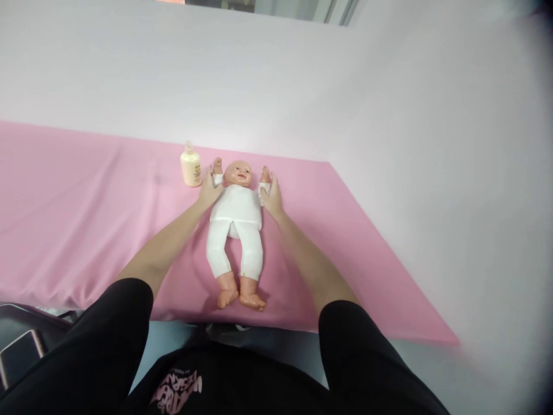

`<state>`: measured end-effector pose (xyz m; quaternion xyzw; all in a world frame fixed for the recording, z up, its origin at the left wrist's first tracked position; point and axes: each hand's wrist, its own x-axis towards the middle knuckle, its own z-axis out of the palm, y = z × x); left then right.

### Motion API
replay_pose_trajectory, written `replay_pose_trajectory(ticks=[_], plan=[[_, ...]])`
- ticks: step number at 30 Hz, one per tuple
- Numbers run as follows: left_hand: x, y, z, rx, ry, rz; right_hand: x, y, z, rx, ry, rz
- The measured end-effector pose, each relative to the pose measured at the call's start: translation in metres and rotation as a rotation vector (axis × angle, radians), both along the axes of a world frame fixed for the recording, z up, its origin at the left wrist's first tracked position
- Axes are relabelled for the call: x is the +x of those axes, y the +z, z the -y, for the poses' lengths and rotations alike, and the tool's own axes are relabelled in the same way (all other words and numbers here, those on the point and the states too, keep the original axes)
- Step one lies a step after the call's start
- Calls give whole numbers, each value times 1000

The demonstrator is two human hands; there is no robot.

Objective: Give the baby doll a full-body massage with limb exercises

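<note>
A baby doll (237,207) in white clothes lies on its back on a pink sheet (328,242), its bare feet pointing at me. Both its arms are raised beside its head. My left hand (210,189) is closed around the doll's arm on the left, thumb toward the shoulder. Around the arm on the right, at the white sleeve, my right hand (273,197) is closed in the same way. The undersides of both grips are hidden. Just left of my left hand stands an upright pump bottle (191,168) of pale yellow stuff.
White walls (415,144) rise behind the sheet and along its right side. Folds run through the sheet on the left. At the lower left, a phone (21,357) lies on a dark surface below the sheet's front edge.
</note>
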<state>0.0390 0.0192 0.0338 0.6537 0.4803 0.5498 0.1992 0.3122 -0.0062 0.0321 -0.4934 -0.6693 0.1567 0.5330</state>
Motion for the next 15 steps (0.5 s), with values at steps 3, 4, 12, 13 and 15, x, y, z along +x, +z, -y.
replay_pose_trajectory(ticks=[3, 4, 12, 13, 15], plan=[[-1, 9, 35, 108, -59, -55, 3, 1, 30, 153, 101, 93], [-2, 11, 47, 131, -83, -117, 4, 0, 41, 177, 125, 149], [-10, 10, 80, 127, -156, -150, 9, -9, 66, 148, 134, 169], [-15, 10, 76, 104, -85, -29, 13, -9, 61, 149, 87, 57], [-29, 9, 66, 48, 70, 223, 23, -11, 49, 141, 14, -159]])
